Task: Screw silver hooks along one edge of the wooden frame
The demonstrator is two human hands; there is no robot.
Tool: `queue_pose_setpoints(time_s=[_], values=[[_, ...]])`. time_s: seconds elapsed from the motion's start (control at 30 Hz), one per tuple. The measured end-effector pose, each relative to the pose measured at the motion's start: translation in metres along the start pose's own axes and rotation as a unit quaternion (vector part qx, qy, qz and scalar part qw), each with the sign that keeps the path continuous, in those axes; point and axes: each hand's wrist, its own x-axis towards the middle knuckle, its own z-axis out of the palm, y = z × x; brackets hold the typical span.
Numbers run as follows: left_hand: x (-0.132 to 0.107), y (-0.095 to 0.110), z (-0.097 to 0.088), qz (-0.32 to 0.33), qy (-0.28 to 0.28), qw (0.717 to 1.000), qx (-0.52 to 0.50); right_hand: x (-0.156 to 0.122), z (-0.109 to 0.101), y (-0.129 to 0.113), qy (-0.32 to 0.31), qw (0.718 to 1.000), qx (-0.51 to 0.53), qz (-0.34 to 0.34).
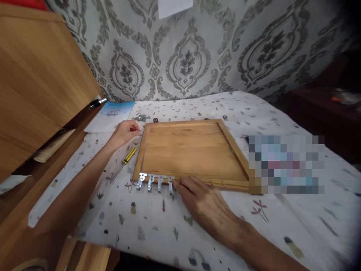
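Observation:
A shallow wooden frame with a solid panel (188, 150) lies flat on the patterned cloth. Along the left part of its near edge sits a metal hook rail (156, 177), its several hooks hanging toward me. My right hand (200, 195) is closed at the rail's right end, fingertips pressed on it against the wood. Beside the frame's far left corner, my left hand (127, 132) is closed in a pinch; whatever is between its fingertips is too small to name. A yellow-and-black screwdriver (124, 163) rests left of the frame, its tip toward me.
A blue-and-white booklet (111, 116) lies behind my left hand. Small metal pieces (141, 117) are near the frame's far left corner. A blurred-out item (284, 163) lies to the right. Wooden furniture (42, 82) stands at the left; a patterned curtain (186, 56) hangs behind.

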Motion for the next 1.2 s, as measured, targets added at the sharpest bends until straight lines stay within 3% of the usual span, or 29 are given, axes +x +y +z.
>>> queue_pose_setpoints(time_s=[0.13, 0.23, 0.4, 0.57, 0.77, 1.2], values=[[-0.041, 0.034, 0.003, 0.044, -0.088, 0.992, -0.081, -0.001, 0.002, 0.0, -0.014, 1.0, -0.002, 0.008], [-0.068, 0.058, 0.007, 0.058, -0.169, 0.971, -0.161, -0.001, 0.002, -0.001, -0.011, 1.0, -0.003, 0.008], [-0.091, 0.081, 0.019, 0.049, -0.282, 0.94, -0.184, -0.001, 0.001, -0.001, -0.001, 1.0, -0.004, 0.001], [-0.095, 0.084, 0.033, 0.063, -0.297, 0.943, -0.138, -0.001, 0.002, 0.0, -0.016, 1.0, -0.003, -0.001], [-0.093, 0.08, 0.036, 0.065, -0.311, 0.938, -0.142, -0.002, 0.001, 0.001, -0.013, 1.0, 0.0, -0.002], [-0.085, 0.082, 0.033, -0.053, -0.389, 0.892, -0.222, -0.001, 0.0, 0.0, -0.013, 1.0, 0.0, 0.002]])
